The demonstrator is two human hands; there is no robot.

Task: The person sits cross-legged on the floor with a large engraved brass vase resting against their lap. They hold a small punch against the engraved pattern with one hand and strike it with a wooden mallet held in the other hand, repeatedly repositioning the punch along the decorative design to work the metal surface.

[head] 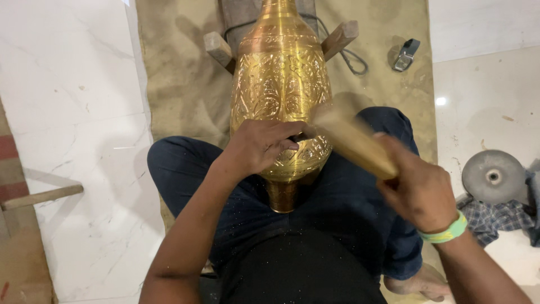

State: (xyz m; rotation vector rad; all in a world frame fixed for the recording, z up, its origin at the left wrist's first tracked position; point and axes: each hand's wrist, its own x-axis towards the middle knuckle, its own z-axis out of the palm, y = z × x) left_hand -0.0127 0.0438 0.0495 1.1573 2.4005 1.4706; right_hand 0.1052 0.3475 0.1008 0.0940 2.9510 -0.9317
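A large engraved brass vase (281,84) lies on its side across my lap, its neck resting on a wooden stand (220,49) ahead of me. My left hand (260,145) presses on the vase's belly and pinches a small dark chisel (298,137) against the metal. My right hand (419,190), with a green wristband, grips a wooden mallet (354,141) that is blurred with motion just right of the chisel.
A tan cloth mat (180,84) covers the white marble floor under the stand. A small metal tool (405,54) lies on the mat at the upper right. A grey round disc (493,175) and checked cloth (500,217) sit at the right. A wooden stick (42,197) lies left.
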